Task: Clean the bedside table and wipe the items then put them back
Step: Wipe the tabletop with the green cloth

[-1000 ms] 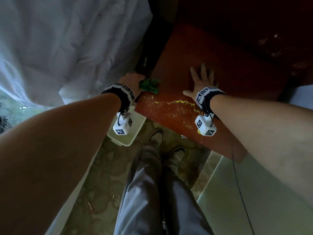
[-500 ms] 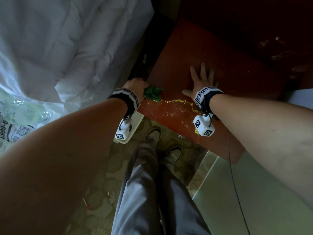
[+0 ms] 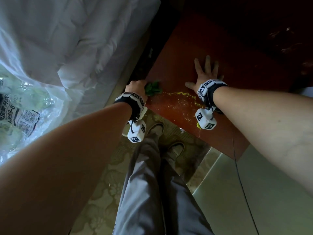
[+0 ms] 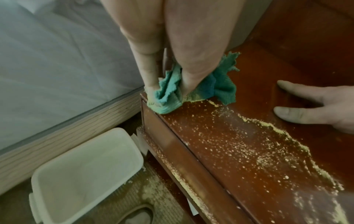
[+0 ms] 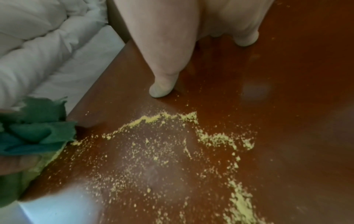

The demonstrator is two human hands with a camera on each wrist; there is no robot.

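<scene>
The reddish-brown bedside table [image 3: 211, 53] [image 4: 268, 72] [image 5: 287, 91] carries a trail of yellow powder [image 3: 183, 95] [image 4: 258, 144] [image 5: 172, 136] near its front edge. My left hand [image 3: 135, 87] [image 4: 172, 72] grips a crumpled green cloth [image 3: 153, 89] [image 4: 214, 86] [image 5: 34, 133] at the table's front left corner, pressing it on the wood. My right hand [image 3: 205, 72] [image 4: 314, 106] [image 5: 162, 84] lies flat on the tabletop with fingers spread, just behind the powder.
A white plastic bin [image 4: 82, 174] [image 3: 126, 131] stands on the patterned carpet [image 3: 105, 184] below the table's left corner. The white bed [image 3: 67, 39] [image 4: 47, 68] runs along the left. A clear plastic bag [image 3: 20, 112] lies on it. My legs and shoes [image 3: 176, 148] are below.
My left hand with the cloth has stayed at the table's front left corner, shifting slightly along the edge. The right hand has not moved.
</scene>
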